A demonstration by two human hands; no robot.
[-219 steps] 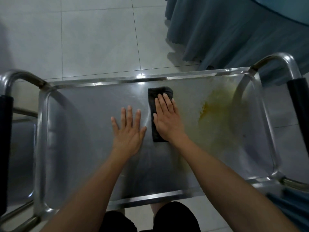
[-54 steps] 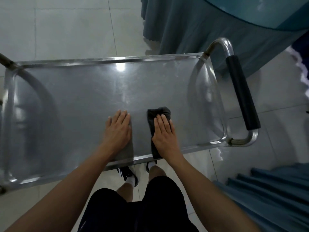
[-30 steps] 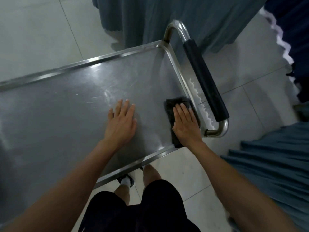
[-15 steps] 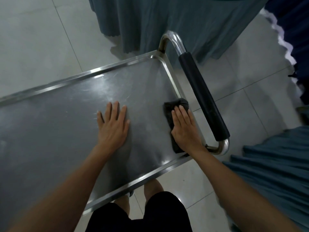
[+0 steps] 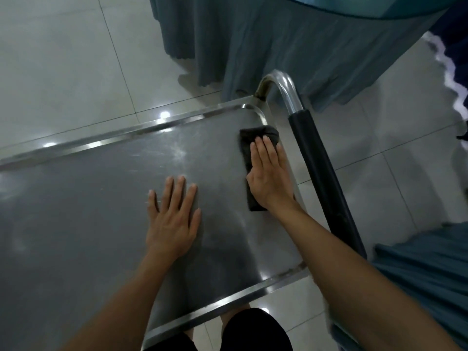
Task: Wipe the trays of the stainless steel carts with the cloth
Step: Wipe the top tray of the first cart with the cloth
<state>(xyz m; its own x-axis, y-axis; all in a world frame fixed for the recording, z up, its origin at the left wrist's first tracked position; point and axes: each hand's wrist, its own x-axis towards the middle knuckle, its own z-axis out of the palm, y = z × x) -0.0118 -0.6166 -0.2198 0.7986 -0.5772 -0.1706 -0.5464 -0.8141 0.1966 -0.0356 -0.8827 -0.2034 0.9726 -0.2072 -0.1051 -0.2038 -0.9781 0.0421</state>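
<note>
The stainless steel cart's top tray point(image 5: 83, 198) fills the lower left of the view, with a raised rim all round. A dark folded cloth point(image 5: 258, 134) lies on the tray near its far right corner, against the right rim. My right hand point(image 5: 268, 176) presses flat on the cloth with straight fingers, covering most of it. My left hand point(image 5: 174, 214) rests flat on the bare tray surface to the left of the cloth, fingers spread.
The cart's push handle point(image 5: 321, 171), chrome tube with a black grip, runs along the tray's right end. A table draped in blue-grey cloth point(image 5: 278, 41) stands just beyond the cart. More blue fabric point(image 5: 425, 274) hangs at the lower right. Pale floor tiles point(image 5: 63, 59) lie to the left.
My right hand has slid the cloth along the right rim from the near right corner toward the far right corner. My left hand stays flat on the tray.
</note>
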